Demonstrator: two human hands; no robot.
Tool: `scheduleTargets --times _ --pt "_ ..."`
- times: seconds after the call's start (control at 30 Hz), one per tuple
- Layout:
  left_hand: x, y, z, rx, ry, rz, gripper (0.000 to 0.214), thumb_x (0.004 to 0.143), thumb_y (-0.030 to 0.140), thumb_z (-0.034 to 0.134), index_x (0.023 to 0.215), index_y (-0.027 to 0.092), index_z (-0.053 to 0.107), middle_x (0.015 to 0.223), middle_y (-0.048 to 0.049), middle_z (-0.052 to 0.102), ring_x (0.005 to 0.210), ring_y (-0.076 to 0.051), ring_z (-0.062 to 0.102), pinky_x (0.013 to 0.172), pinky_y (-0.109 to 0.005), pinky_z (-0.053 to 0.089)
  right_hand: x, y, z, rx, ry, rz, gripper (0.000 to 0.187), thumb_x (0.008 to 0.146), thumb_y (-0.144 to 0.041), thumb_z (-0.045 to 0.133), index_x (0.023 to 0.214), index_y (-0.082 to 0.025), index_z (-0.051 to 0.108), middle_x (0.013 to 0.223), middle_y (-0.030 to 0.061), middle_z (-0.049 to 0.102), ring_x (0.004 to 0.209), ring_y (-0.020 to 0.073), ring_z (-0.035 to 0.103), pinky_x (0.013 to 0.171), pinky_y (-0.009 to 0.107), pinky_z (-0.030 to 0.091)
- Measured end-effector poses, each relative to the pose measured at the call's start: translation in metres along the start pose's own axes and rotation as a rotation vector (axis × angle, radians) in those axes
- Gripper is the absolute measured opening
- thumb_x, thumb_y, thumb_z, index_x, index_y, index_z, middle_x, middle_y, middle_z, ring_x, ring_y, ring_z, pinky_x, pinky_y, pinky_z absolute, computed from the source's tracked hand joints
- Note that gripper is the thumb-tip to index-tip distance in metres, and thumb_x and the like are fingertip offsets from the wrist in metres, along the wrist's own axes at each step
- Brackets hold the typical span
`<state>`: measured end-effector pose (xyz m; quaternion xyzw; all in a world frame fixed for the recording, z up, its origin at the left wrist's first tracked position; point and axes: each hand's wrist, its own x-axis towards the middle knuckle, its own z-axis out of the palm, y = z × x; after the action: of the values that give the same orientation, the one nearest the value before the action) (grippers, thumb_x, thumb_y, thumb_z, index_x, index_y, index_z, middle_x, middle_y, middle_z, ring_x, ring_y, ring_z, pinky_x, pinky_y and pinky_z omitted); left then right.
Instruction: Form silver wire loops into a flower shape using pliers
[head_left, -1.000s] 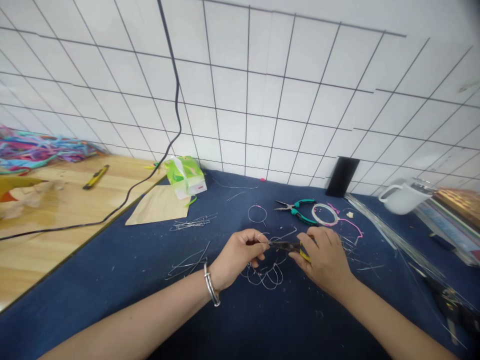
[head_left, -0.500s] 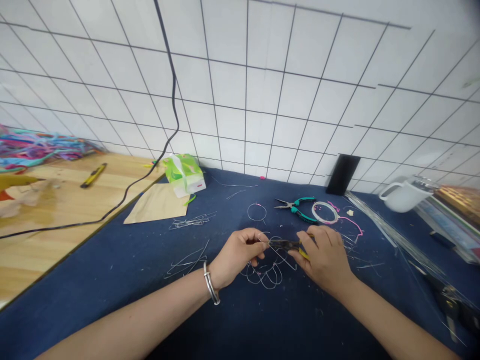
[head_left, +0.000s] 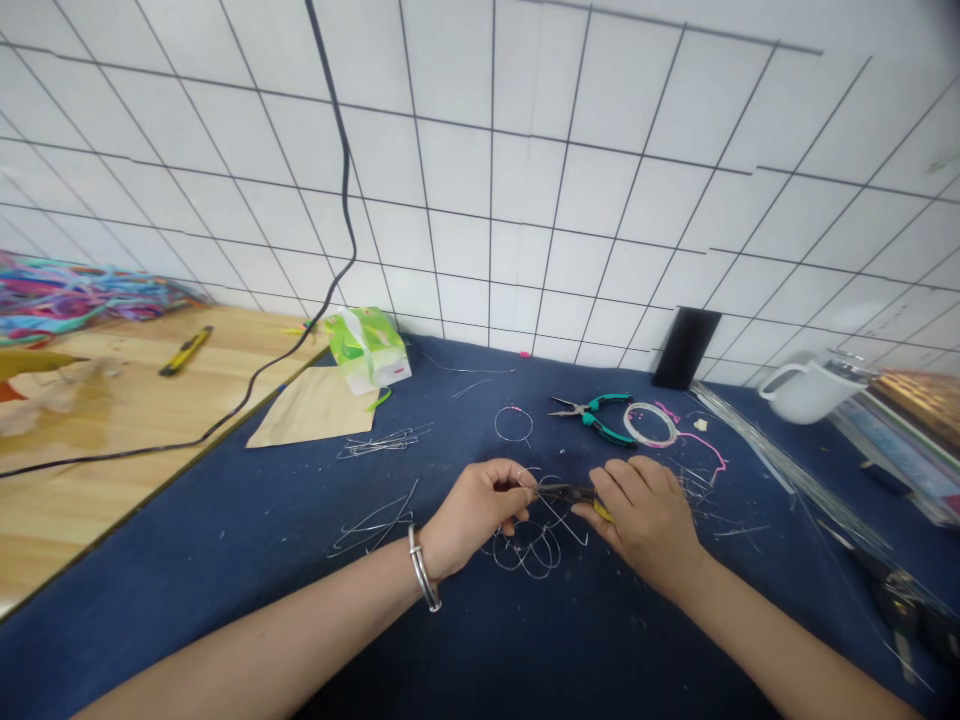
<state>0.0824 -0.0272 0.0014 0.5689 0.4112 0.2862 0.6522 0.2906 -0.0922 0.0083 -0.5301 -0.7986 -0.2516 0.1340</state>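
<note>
Between thumb and fingers, my left hand [head_left: 487, 505] pinches a thin metal wire [head_left: 556, 514] that slants down to the right and ends in a small hook. My right hand [head_left: 646, 510] is wrapped around the yellow handles of pliers [head_left: 562, 492]. Their dark jaws reach the wire close beside my left fingertips; whether they are closed on it is too small to tell. Below the hands lies a wire piece bent into several round loops [head_left: 536, 553] with tiny pink spots. A single wire ring [head_left: 514, 425] rests on the cloth beyond my left hand.
Teal-handled pliers [head_left: 596, 415] lie near a white ring spool [head_left: 649, 425] with pink cord. Bent wires [head_left: 379, 522] are at left, below a tissue pack [head_left: 367, 350]. A black cable [head_left: 262, 372] crosses the wooden board. At right stand a white mug [head_left: 810, 388] and a long wire bundle [head_left: 757, 445].
The pliers and my right hand have shifted slightly left, and the jaws look a little different in angle. The hooked wire end has moved slightly left and down. My left hand keeps its pinch.
</note>
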Motion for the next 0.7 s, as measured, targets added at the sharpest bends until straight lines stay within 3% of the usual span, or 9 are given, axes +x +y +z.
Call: scheduleTargets --times 0.7 --pt "-0.0014 -0.0024 0.0025 -0.016 0.0 -0.032 0.009 0.069 0.022 0.06 0.073 0.014 0.057 0.054 0.0028 0.054 0.046 -0.007 0.048 0.043 -0.018 0.04 0.0003 -0.0015 -0.0006 -0.02 -0.023 -0.015 0.03 0.082 -0.045 0.049 0.09 -0.018 0.06 0.075 0.0062 0.052 0.077 0.0201 0.041 0.068 0.032 0.03"
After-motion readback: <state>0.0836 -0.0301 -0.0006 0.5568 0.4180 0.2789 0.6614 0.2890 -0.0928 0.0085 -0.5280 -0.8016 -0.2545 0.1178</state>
